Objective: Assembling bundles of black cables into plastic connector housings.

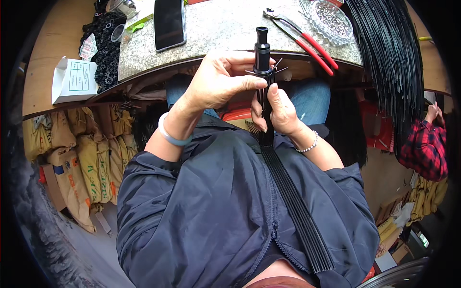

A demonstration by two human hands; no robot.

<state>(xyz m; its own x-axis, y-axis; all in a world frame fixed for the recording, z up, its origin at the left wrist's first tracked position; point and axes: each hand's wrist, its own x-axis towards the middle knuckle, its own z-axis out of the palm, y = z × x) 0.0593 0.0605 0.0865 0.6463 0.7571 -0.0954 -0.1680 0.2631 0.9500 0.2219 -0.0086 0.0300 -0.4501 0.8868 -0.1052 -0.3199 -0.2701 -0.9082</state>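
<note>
A bundle of thin black ribs, which looks like an umbrella frame (300, 211), lies along the front of my jacket, its far end up between my hands. At that end stands a black ringed plastic tube, the runner (262, 54), with several thin metal pieces sticking out below its collar. My left hand (216, 79) is closed about this collar, thumb in front and fingers behind. Just below and to the right, my right hand (283, 110) grips the frame, its thumb pointing up along it. The fingertips' exact contact is partly hidden.
On the speckled tabletop (216, 29) lie a phone (170, 24), red-handled pliers (302, 41) and a glass dish of small metal parts (330, 21). Black rods (389, 57) hang over the right edge. A white box (74, 80) and black parts (108, 53) sit left. Another person's plaid sleeve (422, 149) shows right.
</note>
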